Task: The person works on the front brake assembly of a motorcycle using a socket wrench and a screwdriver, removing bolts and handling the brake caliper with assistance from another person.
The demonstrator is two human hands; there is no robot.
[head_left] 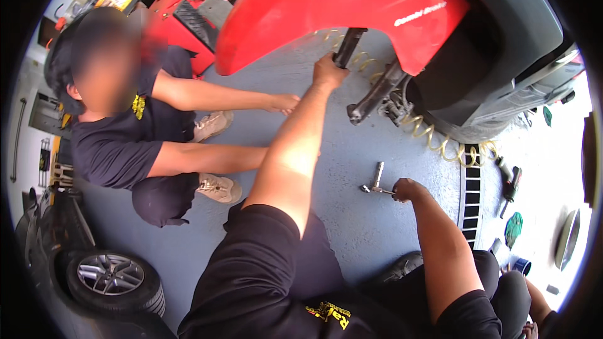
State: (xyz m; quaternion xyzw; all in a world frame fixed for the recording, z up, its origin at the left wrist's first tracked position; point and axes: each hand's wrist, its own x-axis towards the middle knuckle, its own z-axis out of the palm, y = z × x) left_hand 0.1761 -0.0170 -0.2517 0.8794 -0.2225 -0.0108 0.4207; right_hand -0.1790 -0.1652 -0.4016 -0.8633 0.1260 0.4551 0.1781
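My left hand (330, 73) is wrapped round the lower part of a black front fork leg (349, 47), which hangs below the red front fender (333, 0) of a scooter. To its right a second fork leg (380, 91) slants down, with a brake caliper (397, 107) beside it. No wheel sits between the legs. Low over the floor, my right hand (411, 189) is closed on the handle of a ratchet wrench (379, 189). A long chrome socket (378, 174) points away from the ratchet's head. The fingers of this hand are partly hidden.
On the left a co-worker (119, 144) squats with both arms reaching toward my left forearm. A coiled yellow air hose (433, 144) crosses the floor behind the fork. A drain grate (471, 207), a power tool (512, 188) and a car wheel (113, 276) lie around.
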